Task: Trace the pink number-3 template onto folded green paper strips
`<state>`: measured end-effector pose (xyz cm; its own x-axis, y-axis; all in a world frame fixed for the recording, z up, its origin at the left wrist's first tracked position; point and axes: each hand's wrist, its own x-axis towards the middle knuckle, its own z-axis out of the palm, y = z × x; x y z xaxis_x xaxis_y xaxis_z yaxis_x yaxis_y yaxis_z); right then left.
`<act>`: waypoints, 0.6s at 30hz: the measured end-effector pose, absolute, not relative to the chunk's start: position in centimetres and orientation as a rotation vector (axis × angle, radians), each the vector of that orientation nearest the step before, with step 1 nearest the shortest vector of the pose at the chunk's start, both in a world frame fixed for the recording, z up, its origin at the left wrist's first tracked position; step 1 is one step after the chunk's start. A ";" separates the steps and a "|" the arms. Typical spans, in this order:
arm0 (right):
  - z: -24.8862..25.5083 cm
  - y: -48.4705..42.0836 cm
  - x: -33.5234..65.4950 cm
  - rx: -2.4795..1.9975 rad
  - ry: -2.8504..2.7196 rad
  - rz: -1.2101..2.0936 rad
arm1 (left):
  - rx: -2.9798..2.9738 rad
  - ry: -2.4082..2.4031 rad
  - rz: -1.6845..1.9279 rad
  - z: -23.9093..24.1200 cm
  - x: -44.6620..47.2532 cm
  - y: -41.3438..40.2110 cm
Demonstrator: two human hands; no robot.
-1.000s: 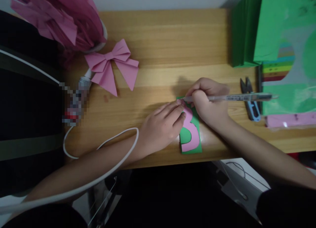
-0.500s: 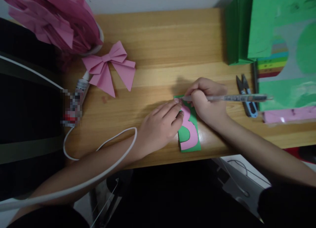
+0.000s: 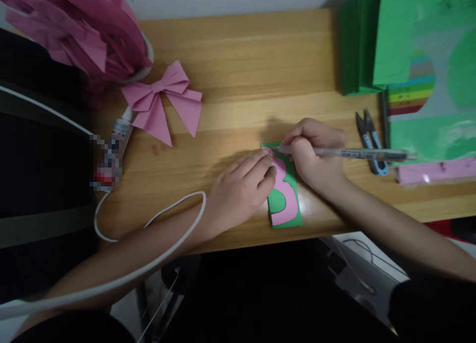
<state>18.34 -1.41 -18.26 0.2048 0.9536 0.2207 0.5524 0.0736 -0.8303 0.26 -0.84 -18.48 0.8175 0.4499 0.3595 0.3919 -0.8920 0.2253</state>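
A pink paper cutout (image 3: 291, 201) shaped like a number 3 lies flat on a small green paper piece (image 3: 290, 168) near the table's front edge. The fingers of my left hand (image 3: 240, 189) lie over the cutout's upper left part, pressing it down and hiding some of it. My right hand (image 3: 318, 152) is closed around a slim, clear-barrelled pen (image 3: 366, 154). The pen's tip touches or nearly touches the cutout's upper edge, and its back end points right.
A pink paper bow (image 3: 163, 92) and a blurred glue-like tube (image 3: 121, 135) lie left, below pink folded paper (image 3: 85, 35). Blue-handled thread snips (image 3: 372, 144) lie right, beside green paper stacks (image 3: 396, 40). A white cable (image 3: 156, 261) crosses my left forearm.
The pen has tilted slightly, its back end lower and farther right, and its tip has shifted a little right along the cutout's edge. My left hand stays in place.
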 end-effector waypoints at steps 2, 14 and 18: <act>-18.2 -1.5 18.4 -1.590 -1.488 0.540 | 2.853 0.664 0.617 -18.5 0.3 -0.8; -18.2 -2.0 18.4 -1.571 -1.548 0.473 | 2.827 0.652 0.596 -18.6 0.2 -0.9; -18.1 -2.1 18.4 -1.567 -1.546 0.472 | 2.809 0.651 0.605 -18.6 0.2 -1.0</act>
